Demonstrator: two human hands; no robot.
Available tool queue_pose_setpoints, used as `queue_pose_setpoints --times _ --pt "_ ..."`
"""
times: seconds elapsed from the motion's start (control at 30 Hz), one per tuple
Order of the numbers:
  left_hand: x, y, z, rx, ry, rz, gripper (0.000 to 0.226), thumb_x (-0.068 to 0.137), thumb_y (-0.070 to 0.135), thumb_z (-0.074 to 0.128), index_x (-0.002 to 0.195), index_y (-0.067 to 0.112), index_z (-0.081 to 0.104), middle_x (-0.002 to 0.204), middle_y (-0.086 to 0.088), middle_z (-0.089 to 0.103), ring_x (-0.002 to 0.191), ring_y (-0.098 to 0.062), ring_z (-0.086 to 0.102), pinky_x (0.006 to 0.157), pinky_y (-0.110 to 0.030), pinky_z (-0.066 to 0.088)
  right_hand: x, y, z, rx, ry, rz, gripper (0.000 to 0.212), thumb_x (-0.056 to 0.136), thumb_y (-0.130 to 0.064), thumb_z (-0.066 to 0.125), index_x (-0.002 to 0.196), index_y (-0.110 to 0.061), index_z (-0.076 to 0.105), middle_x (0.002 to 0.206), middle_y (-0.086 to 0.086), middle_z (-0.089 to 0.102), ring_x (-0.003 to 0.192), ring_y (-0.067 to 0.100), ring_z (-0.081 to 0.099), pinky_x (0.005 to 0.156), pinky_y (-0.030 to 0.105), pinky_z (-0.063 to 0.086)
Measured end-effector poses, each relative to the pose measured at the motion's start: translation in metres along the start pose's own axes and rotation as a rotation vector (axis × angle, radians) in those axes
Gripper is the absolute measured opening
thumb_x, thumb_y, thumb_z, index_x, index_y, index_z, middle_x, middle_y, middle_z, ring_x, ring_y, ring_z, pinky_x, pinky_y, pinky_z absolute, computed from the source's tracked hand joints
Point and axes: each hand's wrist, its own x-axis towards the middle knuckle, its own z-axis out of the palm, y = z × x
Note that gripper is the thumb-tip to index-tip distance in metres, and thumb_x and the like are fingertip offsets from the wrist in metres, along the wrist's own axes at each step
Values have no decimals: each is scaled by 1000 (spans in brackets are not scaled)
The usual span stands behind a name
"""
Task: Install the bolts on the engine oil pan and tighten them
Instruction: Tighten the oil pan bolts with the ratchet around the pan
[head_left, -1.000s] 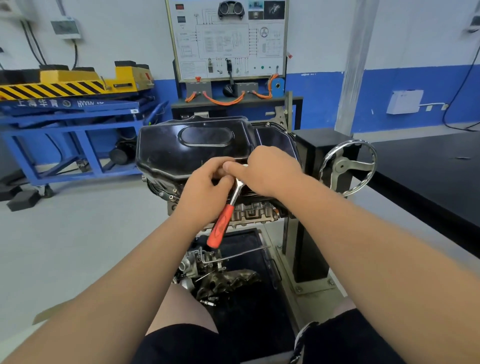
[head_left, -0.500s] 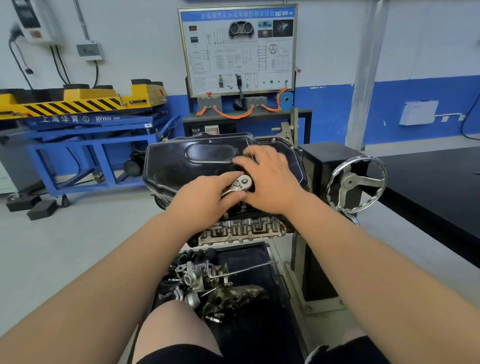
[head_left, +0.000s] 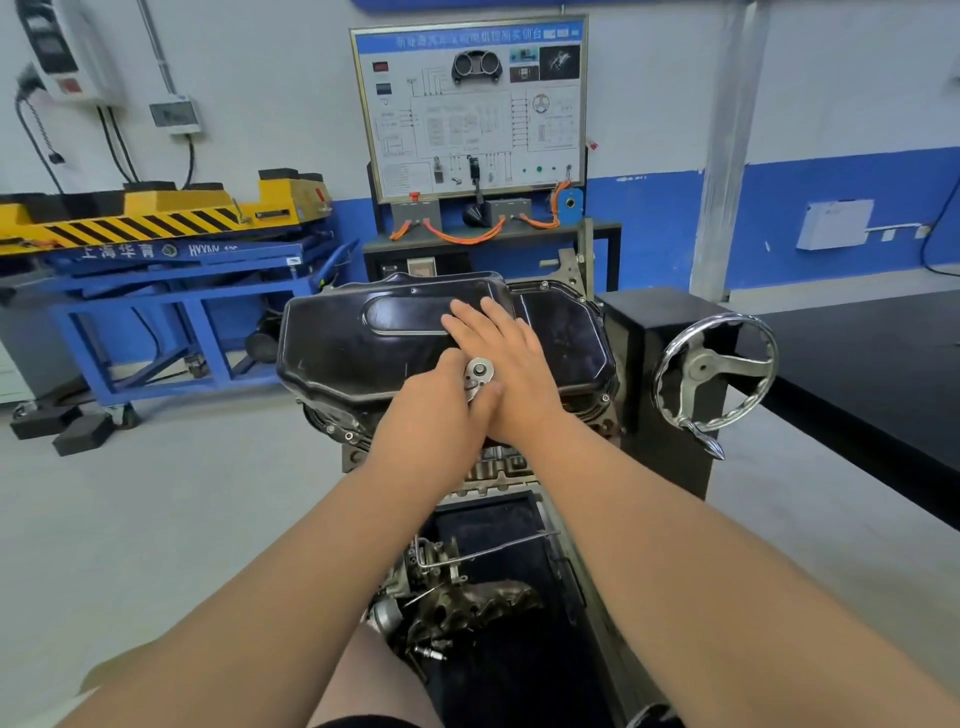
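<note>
The black oil pan (head_left: 337, 343) sits upside-up on the engine, which is mounted on a stand in the middle of the view. Small bolts (head_left: 604, 398) show along its rim. The ratchet wrench's chrome head (head_left: 478, 371) stands at the pan's near edge between my two hands. My left hand (head_left: 431, 410) curls over the ratchet just behind the head, hiding the handle. My right hand (head_left: 506, 353) lies flat on the pan with straight fingers, its thumb against the ratchet head. The bolt under the ratchet is hidden.
A chrome handwheel (head_left: 714, 374) juts from the black stand column (head_left: 665, 332) right of the engine. A black bench (head_left: 883, 374) runs along the right. A tray with loose engine parts (head_left: 457, 597) lies below. A blue and yellow lift cart (head_left: 156, 260) stands at left.
The red ratchet handle has swung up out of sight under my left hand. My right hand has left the ratchet head and spread flat onto the pan.
</note>
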Motion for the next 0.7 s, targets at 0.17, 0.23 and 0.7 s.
queue_pose_setpoints --times 0.17,0.23,0.7 --pt "19 -3 -36 456 -168 380 39 97 33 48 134 21 48 125 -2 51 113 -23 47 92 -37 42 -3 4 0 21 -24 -28 71 89 -32 52 151 -22 21 159 -5 13 147 20 2 118 45 5" --pt "28 1 -47 691 -240 524 42 97 31 49 139 26 43 134 -1 42 120 -23 38 94 -37 38 0 10 -5 -42 -72 -69 72 91 -39 48 152 -22 16 160 -5 9 146 20 0 118 45 5" --pt "26 41 -37 872 -258 307 41 92 5 50 133 8 48 138 -14 45 126 -29 44 97 -41 39 -4 6 21 39 88 104 71 88 -33 56 150 -27 23 157 -8 18 145 14 2 113 37 18"
